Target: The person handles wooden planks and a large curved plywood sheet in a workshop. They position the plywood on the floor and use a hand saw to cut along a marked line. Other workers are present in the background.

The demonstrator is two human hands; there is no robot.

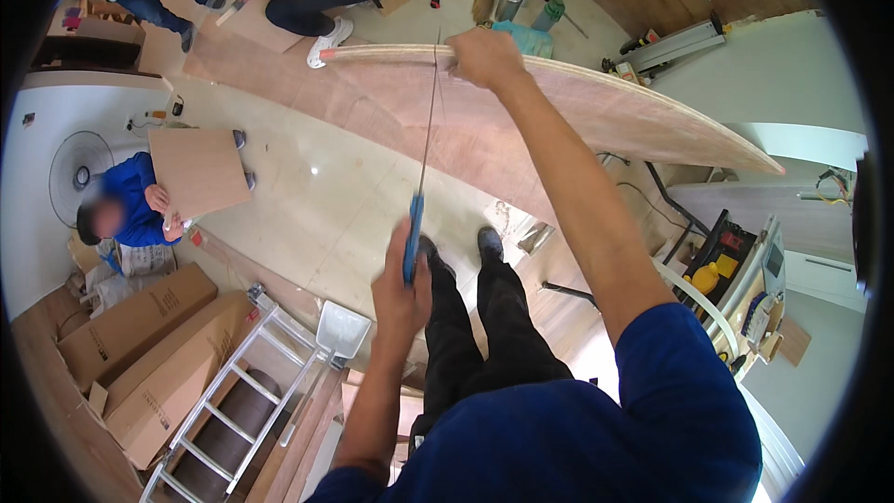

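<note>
My left hand (399,291) is wrapped round the blue handle of a handsaw (413,233). Its long thin blade points away from me and meets the edge of a large plywood board (577,98) near its left part. The board stands on edge, its pale layered rim upward. Just right of the blade, my right hand (487,58) grips the board's upper edge, fingers curled over it. How deep the blade sits in the wood I cannot tell.
An aluminium ladder (233,401) and long cardboard boxes (140,326) lie lower left, beside a white dustpan (343,330). A person in blue holds a wooden panel (200,168); a person in green works at far left. Tools crowd a bench (745,289) at right.
</note>
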